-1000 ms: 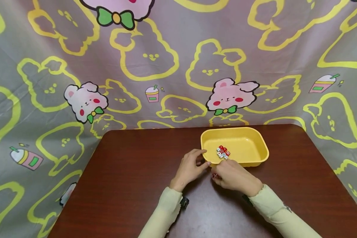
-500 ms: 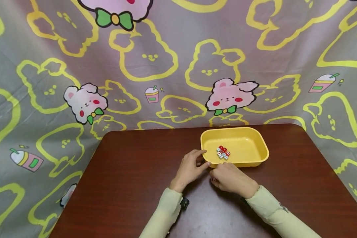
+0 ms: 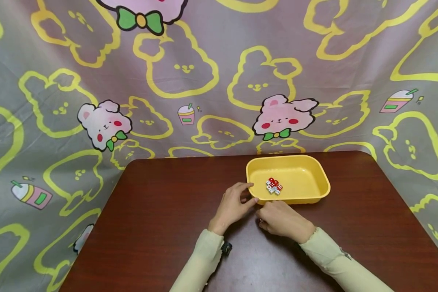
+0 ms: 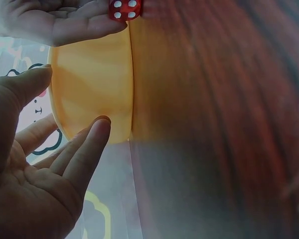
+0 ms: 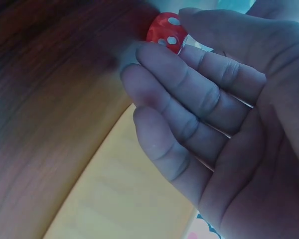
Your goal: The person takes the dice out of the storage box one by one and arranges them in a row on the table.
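Note:
My right hand (image 3: 286, 221) pinches a red die (image 5: 167, 32) with white dots between thumb and forefinger, low in front of the tray. The same die also shows at the top of the left wrist view. My left hand (image 3: 233, 207) is at the near left corner of a yellow plastic tray (image 3: 299, 182). In the left wrist view, its thumb and fingers are spread, with fingertips right at the tray's rim and wall. Inside the tray, toward the left, several red and white dice (image 3: 273, 186) lie in a tight cluster.
The tray stands on a dark brown wooden table (image 3: 168, 202), near its far edge. Behind the table hangs a grey cloth (image 3: 211, 101) printed with yellow bear outlines, which also runs along both sides.
My right hand has drawn back slightly toward me and to the left, away from the tray's front wall, with the die still in its fingers. The left hand stays at the corner.

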Demonstrator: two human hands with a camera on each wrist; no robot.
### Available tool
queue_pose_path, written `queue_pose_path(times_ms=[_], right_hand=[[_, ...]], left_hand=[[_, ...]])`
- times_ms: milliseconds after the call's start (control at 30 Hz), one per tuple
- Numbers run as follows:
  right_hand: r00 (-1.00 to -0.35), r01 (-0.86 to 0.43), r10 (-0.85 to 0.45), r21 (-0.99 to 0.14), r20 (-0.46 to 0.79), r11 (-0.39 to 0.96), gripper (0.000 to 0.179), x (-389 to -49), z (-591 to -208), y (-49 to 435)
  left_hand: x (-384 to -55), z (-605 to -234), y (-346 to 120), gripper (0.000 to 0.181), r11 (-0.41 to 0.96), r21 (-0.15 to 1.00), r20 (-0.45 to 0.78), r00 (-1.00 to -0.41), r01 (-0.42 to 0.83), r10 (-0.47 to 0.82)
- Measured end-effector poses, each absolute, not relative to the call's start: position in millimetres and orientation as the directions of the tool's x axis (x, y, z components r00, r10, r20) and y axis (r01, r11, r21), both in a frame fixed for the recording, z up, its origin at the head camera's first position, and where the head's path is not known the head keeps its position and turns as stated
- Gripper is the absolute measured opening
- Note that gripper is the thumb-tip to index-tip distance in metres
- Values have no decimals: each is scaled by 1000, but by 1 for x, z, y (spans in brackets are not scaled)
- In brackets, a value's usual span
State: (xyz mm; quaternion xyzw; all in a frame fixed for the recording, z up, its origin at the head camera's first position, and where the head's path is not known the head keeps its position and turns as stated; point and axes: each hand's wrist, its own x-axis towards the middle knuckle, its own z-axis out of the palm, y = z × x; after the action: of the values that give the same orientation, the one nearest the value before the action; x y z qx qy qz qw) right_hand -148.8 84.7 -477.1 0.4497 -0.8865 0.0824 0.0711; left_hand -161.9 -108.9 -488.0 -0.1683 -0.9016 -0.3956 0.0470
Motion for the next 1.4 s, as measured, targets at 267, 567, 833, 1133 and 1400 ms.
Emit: queue_pose_path(times_ms=[267, 567, 833, 1133, 1400], right_hand=[[-593, -803, -782, -80, 190, 590, 24, -148, -477, 85], [-595, -801, -782, -60, 184, 595, 24, -145, -467, 88], [-600, -799, -776, -83, 197, 596, 24, -142, -455, 90], [-579, -811, -780, -67, 238, 581, 26, -145, -452, 93], [-586, -801, -764, -52, 271, 596, 17, -150, -446, 96]], left_hand=[[-162, -488, -109, 50, 621, 714, 199, -944, 324, 264], [-162, -489, -109, 50, 624, 711, 198, -943, 325, 266], [-162, -488, -109, 50, 611, 725, 193, -945, 318, 264], [-161, -488, -110, 50, 613, 720, 201, -943, 325, 263], [-162, -489, -110, 49, 617, 718, 199, -944, 322, 262]])
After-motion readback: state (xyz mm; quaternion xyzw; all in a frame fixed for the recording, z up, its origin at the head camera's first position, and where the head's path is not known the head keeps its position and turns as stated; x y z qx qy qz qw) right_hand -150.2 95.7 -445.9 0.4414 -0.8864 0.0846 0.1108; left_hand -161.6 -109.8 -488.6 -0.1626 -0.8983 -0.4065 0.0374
